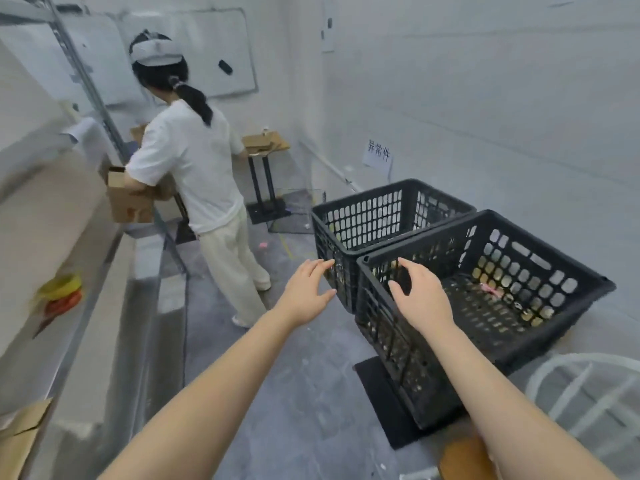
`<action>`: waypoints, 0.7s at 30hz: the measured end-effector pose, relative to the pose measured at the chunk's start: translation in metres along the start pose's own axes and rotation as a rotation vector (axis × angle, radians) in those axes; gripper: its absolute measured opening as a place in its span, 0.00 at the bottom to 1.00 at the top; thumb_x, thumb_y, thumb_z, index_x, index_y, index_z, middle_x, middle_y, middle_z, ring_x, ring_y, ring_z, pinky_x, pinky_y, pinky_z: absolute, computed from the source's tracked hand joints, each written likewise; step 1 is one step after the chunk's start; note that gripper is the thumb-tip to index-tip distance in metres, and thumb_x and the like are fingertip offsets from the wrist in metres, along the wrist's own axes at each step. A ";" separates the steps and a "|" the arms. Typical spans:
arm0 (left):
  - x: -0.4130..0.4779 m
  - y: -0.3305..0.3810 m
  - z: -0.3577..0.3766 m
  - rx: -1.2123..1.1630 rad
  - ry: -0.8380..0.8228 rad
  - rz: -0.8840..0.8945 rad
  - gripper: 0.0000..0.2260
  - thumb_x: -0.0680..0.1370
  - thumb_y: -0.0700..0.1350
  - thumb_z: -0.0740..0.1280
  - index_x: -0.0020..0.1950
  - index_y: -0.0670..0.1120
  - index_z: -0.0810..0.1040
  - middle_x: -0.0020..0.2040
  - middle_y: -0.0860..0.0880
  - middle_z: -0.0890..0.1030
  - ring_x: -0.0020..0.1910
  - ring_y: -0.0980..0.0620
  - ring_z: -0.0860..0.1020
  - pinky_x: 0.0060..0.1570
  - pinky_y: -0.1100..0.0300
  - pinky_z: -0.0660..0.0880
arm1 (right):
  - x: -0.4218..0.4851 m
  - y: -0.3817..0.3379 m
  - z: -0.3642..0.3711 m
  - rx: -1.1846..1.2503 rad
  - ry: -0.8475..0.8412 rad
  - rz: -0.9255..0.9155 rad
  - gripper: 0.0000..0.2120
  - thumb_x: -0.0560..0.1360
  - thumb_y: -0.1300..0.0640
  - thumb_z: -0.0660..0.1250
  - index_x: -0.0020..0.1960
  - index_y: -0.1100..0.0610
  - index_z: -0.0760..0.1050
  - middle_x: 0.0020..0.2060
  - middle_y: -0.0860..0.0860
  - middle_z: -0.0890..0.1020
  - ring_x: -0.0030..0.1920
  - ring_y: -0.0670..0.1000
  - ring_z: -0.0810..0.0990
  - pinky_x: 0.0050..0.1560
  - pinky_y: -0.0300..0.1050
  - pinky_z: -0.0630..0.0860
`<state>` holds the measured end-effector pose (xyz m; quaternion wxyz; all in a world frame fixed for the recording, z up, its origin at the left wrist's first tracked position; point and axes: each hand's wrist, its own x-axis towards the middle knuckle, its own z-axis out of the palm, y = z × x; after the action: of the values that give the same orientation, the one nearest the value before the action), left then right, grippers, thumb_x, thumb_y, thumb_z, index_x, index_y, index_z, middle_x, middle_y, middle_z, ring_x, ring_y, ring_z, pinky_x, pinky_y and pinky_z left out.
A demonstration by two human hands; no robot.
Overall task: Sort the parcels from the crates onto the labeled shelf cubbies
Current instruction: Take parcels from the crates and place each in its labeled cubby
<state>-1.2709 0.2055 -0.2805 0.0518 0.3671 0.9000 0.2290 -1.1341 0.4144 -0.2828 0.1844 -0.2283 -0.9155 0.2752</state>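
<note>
Over grey concrete floor point(294, 393), the spread, empty right hand point(420, 299) overhangs the nearer black plastic lattice crate point(384, 348) at its corner, the spread, empty left hand point(306, 289) just leftward.

The grey floor point(304, 393) in front of me is scuffed and dusty. To my right a black base plate point(377, 389) lies flat on it, under the near crate point(485, 289). Farther off stands a wire basket point(298, 213). On the shelf point(79, 323) to my left lie blurred yellow and orange rolls point(62, 292).
</note>
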 end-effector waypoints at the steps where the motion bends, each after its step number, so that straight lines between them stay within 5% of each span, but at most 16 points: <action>1: 0.025 -0.006 -0.006 0.017 -0.007 0.013 0.28 0.82 0.53 0.63 0.80 0.51 0.58 0.79 0.48 0.59 0.79 0.47 0.53 0.77 0.50 0.51 | 0.024 0.000 0.005 0.003 -0.013 0.014 0.26 0.79 0.45 0.62 0.75 0.49 0.63 0.71 0.48 0.70 0.73 0.52 0.65 0.68 0.53 0.69; 13: 0.263 -0.096 -0.012 0.212 -0.217 0.188 0.28 0.83 0.58 0.57 0.80 0.53 0.54 0.81 0.50 0.54 0.80 0.47 0.48 0.78 0.48 0.48 | 0.233 0.011 0.091 -0.192 -0.095 0.091 0.28 0.80 0.40 0.58 0.77 0.48 0.60 0.74 0.51 0.67 0.76 0.54 0.60 0.76 0.56 0.55; 21: 0.405 -0.140 -0.003 0.160 -0.385 0.394 0.28 0.83 0.57 0.58 0.81 0.52 0.54 0.81 0.50 0.53 0.80 0.49 0.49 0.78 0.51 0.47 | 0.311 0.011 0.152 -0.153 0.008 0.383 0.28 0.80 0.41 0.59 0.77 0.48 0.59 0.75 0.52 0.65 0.76 0.55 0.59 0.76 0.56 0.56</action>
<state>-1.6551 0.3942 -0.3110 0.1469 0.5745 0.8003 0.0889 -1.4586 0.5209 -0.3419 0.1146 -0.4127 -0.8728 0.2339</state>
